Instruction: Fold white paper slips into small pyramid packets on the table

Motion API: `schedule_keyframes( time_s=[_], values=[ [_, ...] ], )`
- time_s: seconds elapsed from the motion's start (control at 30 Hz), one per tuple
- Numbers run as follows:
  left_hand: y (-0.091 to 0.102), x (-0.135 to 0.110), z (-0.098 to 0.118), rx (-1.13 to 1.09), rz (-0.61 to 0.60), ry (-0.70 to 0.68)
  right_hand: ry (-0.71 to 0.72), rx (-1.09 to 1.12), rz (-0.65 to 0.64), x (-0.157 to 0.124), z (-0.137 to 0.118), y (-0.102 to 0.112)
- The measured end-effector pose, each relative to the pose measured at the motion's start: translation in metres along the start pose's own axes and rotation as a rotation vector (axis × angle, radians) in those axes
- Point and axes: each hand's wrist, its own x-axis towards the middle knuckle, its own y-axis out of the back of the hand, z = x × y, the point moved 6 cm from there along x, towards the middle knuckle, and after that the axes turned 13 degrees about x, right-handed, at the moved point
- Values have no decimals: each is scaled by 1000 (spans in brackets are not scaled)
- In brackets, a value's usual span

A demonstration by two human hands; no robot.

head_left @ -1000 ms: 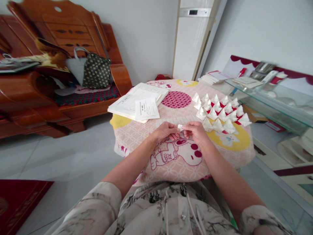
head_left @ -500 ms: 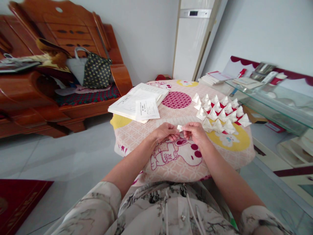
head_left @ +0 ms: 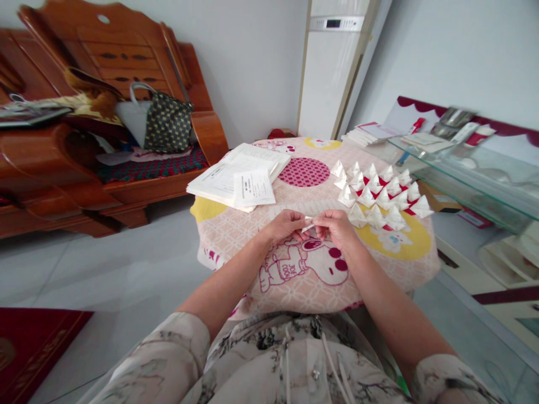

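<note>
Between my two hands is a small piece of folded white paper (head_left: 308, 225), mostly covered by the fingers. My left hand (head_left: 287, 225) pinches its left side, and my right hand (head_left: 333, 224) pinches its right side. Both hands are just above the near part of the round table, which is covered by a pink patterned cloth (head_left: 295, 269). Several folded white paper shapes with pointed tops (head_left: 374, 216) stand in rows to the right of my right hand, with red showing between them. Beyond my left hand lies a stack of printed white paper sheets (head_left: 223, 177).
A glass shelf unit (head_left: 475, 185) stands close along the table's right side, with papers and metal containers on it. On the left, a wooden sofa (head_left: 155, 179) holds a dark patterned bag (head_left: 167, 122). A tall white air conditioner (head_left: 328, 78) is behind the table.
The folded paper has tilted between my fingers and shows as a thinner strip now. Both hands stay in nearly the same place.
</note>
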Motion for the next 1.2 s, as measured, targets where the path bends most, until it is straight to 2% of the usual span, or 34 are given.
schedule_keyframes(
  time_s=[0.27,0.5,0.6,0.73,1.03,1.2],
  values=[
    [4,-3,9,4,62,-114,62,20,-130,-2,-6,-6],
    [7,0,5,55,85,-141,116,-64,-105,-2,-4,-7],
    [6,0,7,124,109,-167,142,-52,-70,-2,-6,-8],
    [6,-2,13,196,150,-221,156,-55,-86,-2,-7,-8],
    [4,-3,13,245,72,-253,161,-125,-129,-5,-8,-11],
    [3,-4,11,233,71,-203,176,-184,-166,-6,-8,-15]
  ],
)
